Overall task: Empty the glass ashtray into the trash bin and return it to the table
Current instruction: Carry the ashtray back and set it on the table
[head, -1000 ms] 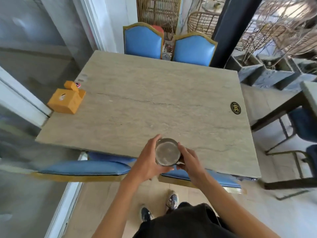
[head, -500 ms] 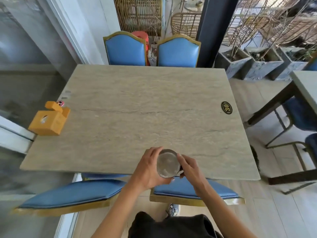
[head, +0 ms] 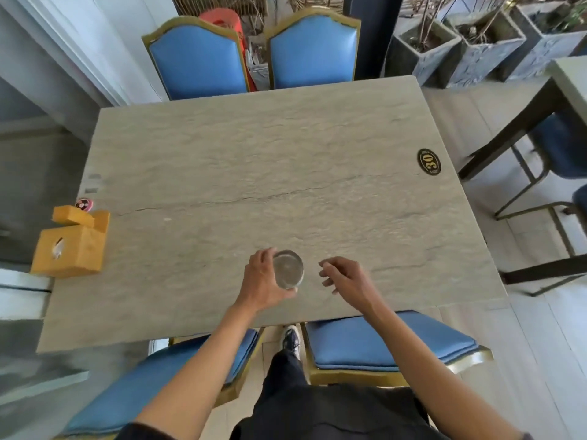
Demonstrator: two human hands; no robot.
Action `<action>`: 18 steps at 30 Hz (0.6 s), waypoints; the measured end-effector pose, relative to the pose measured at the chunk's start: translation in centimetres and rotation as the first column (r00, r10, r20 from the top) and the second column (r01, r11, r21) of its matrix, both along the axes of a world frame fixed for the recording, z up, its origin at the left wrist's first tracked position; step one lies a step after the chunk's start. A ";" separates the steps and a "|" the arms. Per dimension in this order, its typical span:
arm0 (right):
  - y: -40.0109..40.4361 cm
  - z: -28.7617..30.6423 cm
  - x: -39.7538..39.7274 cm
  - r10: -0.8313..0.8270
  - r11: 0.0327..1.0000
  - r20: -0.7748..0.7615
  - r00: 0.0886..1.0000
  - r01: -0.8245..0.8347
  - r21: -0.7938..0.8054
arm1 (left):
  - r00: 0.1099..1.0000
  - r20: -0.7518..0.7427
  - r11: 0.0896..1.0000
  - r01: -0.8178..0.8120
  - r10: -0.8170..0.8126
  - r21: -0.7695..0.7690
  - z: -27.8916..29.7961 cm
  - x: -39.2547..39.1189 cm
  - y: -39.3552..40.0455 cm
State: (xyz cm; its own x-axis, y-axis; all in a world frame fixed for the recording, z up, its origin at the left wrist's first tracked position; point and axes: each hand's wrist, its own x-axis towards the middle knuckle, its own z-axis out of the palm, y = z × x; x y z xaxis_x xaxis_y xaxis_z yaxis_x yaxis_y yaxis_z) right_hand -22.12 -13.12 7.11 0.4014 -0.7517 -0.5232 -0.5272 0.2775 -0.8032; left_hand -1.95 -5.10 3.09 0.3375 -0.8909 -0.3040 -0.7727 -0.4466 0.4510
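The round clear glass ashtray [head: 288, 269] is over the near part of the grey stone table [head: 254, 173], a little in from its front edge. My left hand [head: 262, 281] grips the ashtray from its left side, thumb under its near rim. My right hand [head: 344, 279] hovers just to the right of the ashtray, apart from it, fingers loosely curled and holding nothing. I cannot tell whether the ashtray rests on the table or is just above it. No trash bin is in view.
A yellow wooden tissue box [head: 71, 246] stands at the table's left edge. A black oval number plate [head: 428, 161] sits near the right edge. Blue chairs [head: 390, 344] are tucked in at front and back. Another table [head: 568, 77] and stone planters [head: 425, 49] are at the right.
Both hands carried the ashtray forward over the table. My right hand has let go and moved off to the right; my left hand still holds it.
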 end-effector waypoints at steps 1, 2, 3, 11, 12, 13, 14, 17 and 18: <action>-0.2 -0.3 1.0 0.010 1.000 -0.029 1.000 -0.010 0.001 | 1.000 -0.001 1.000 0.011 -0.011 0.015 -0.7 1.1 -0.7; -0.5 -0.6 2.0 0.017 1.000 -0.057 0.998 -0.017 0.002 | 1.000 -0.008 0.999 0.015 -0.014 0.033 -1.4 2.1 -1.4; -0.8 -1.0 3.0 0.020 1.000 -0.091 0.996 -0.020 -0.001 | 1.000 -0.018 0.999 0.013 -0.012 0.049 -2.1 3.1 -2.2; -3.0 -3.2 8.3 0.045 0.997 -0.306 0.951 -0.063 -0.052 | 0.999 -0.050 0.998 -0.017 0.020 0.057 -6.7 10.8 -8.2; -3.4 -3.2 8.9 0.044 0.995 -0.314 0.949 -0.069 -0.069 | 0.999 -0.048 0.999 -0.015 0.018 0.051 -6.9 11.5 -9.0; -3.9 -3.3 9.7 0.045 0.993 -0.323 0.945 -0.078 -0.089 | 0.999 -0.041 0.999 -0.013 0.014 0.047 -7.3 12.3 -9.8; -4.4 -3.3 10.5 0.048 0.990 -0.329 0.943 -0.089 -0.111 | 0.999 -0.035 0.999 -0.008 0.010 0.043 -7.5 13.0 -10.6; -5.9 -3.3 12.8 0.042 0.984 -0.330 0.943 -0.096 -0.150 | 1.000 -0.021 1.000 0.005 -0.005 0.021 -8.3 14.5 -12.9; -6.5 -3.3 13.4 0.029 0.984 -0.322 0.946 -0.084 -0.158 | 1.000 -0.013 1.000 0.007 -0.007 0.008 -8.6 14.9 -13.7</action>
State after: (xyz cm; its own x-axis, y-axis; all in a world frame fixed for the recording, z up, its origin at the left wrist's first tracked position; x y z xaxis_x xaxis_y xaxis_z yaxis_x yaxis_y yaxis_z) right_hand -8.71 -19.62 3.78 0.2794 -0.8204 -0.4989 -0.7732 0.1158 -0.6235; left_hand 12.92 -18.76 -5.48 0.3271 -0.8908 -0.3155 -0.7700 -0.4448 0.4575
